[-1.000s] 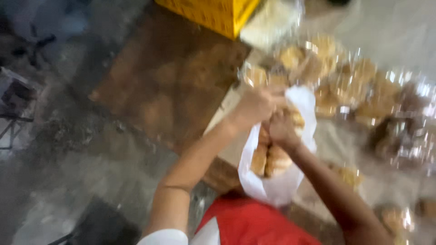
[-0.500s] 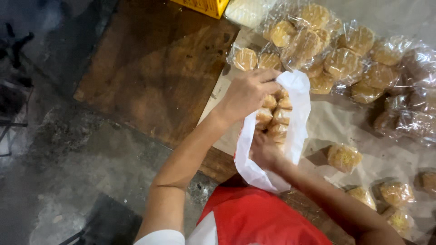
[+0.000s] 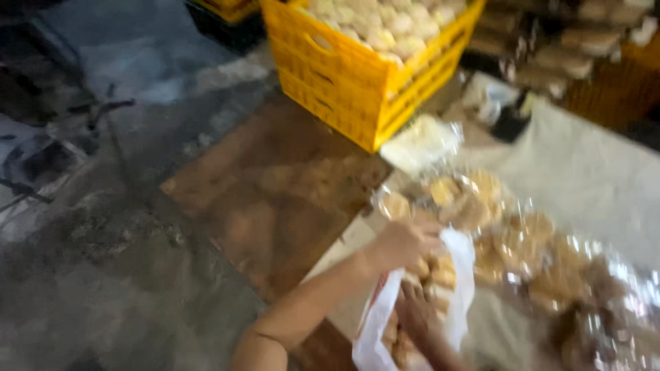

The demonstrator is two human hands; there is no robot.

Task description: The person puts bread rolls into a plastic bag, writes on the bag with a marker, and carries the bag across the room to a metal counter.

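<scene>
My left hand [image 3: 405,242] grips the top edge of a white plastic bag [image 3: 462,275] and holds it open. My right hand [image 3: 416,310] is pushed down inside the bag, among several small golden-brown buns [image 3: 440,271]; its fingers are hidden by the bag, so I cannot tell if they grip a bun. The bag hangs at the bottom of the view, just below a heap of clear plastic packs of buns [image 3: 495,216].
A yellow plastic crate [image 3: 344,89] full of pale round buns stands at the top centre. A brown wooden board [image 3: 275,192] lies on the grey concrete floor to the left. More wrapped packs [image 3: 591,288] spread to the right over a pale sheet [image 3: 591,172].
The view has tilted up, so the yellow crate now shows fully and the bag sits lower in frame. My right hand stays inside the bag; my left keeps hold of its rim.
</scene>
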